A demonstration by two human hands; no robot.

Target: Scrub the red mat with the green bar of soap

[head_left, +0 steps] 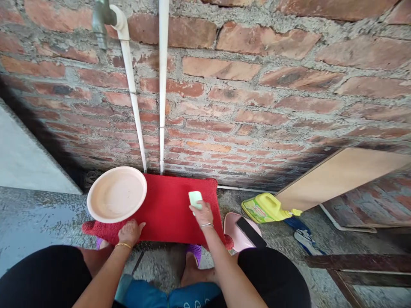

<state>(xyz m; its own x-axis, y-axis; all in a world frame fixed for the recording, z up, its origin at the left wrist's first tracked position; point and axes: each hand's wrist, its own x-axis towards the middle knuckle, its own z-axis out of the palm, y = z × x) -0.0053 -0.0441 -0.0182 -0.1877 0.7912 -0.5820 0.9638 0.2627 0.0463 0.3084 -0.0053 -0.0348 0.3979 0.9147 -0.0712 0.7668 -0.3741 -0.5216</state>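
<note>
A red mat [167, 209] with a shaggy underside lies spread in front of my knees, its near left edge folded up in a bunch. My left hand [129, 233] is closed on that near edge, thumb sticking out to the right. My right hand [203, 213] holds a pale green bar of soap [195, 198] against the mat's right half. A round, pale pink basin [117, 194] rests over the mat's far left corner, just beyond my left hand. The liquid level inside it is hard to make out.
At right are a pink stool-like surface [229, 224] with a dark phone [250, 232], a yellow detergent jug [265, 208], a leaning board [340, 179], footwear [306, 241] and a wooden frame [356, 262]. A tap [101, 25] and white pipes [163, 85] run along the brick wall.
</note>
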